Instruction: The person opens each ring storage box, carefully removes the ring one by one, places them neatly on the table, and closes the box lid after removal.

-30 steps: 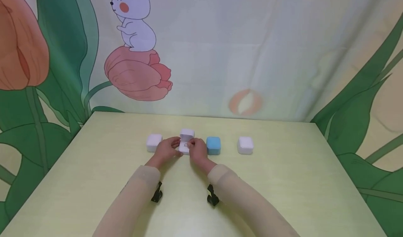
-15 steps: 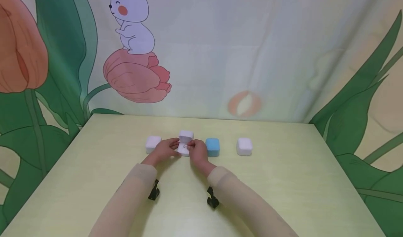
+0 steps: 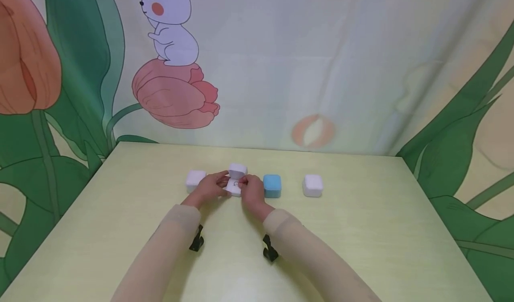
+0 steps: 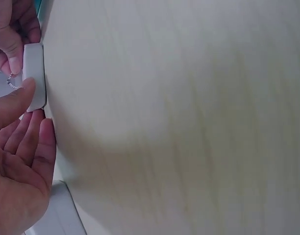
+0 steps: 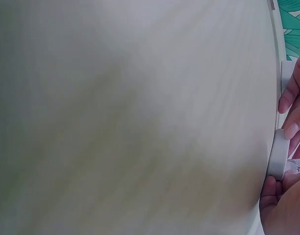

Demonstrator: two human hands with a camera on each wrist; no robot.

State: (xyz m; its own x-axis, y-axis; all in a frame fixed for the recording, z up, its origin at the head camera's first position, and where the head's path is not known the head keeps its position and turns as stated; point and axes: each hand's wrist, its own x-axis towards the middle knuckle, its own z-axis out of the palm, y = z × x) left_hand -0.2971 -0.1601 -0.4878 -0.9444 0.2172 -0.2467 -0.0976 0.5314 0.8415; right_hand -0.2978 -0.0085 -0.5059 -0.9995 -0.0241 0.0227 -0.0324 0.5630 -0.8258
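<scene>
An opened white ring box (image 3: pixel 234 189) stands on the table between both hands, its lid (image 3: pixel 238 170) raised at the back. My left hand (image 3: pixel 209 189) grips the base from the left; in the left wrist view the thumb lies on its near edge with fingers against its side. At the box's right my right hand (image 3: pixel 253 192) pinches a small silvery ring (image 4: pixel 12 82) with thumb and finger, over the box's inside. The ring looks beaded or studded. Whether its lower part sits in the slot is hard to tell.
A closed white box (image 3: pixel 196 180) is partly behind the left hand. Just right of the right hand stands a closed blue box (image 3: pixel 272 186), with another closed white box (image 3: pixel 312 185) farther right. A printed curtain (image 3: pixel 257 70) hangs behind the table (image 3: pixel 361 230).
The ring box has tilted or turned slightly in the left hand. Both hands stay at it, the right still pinching the ring. The head view shifts a little.
</scene>
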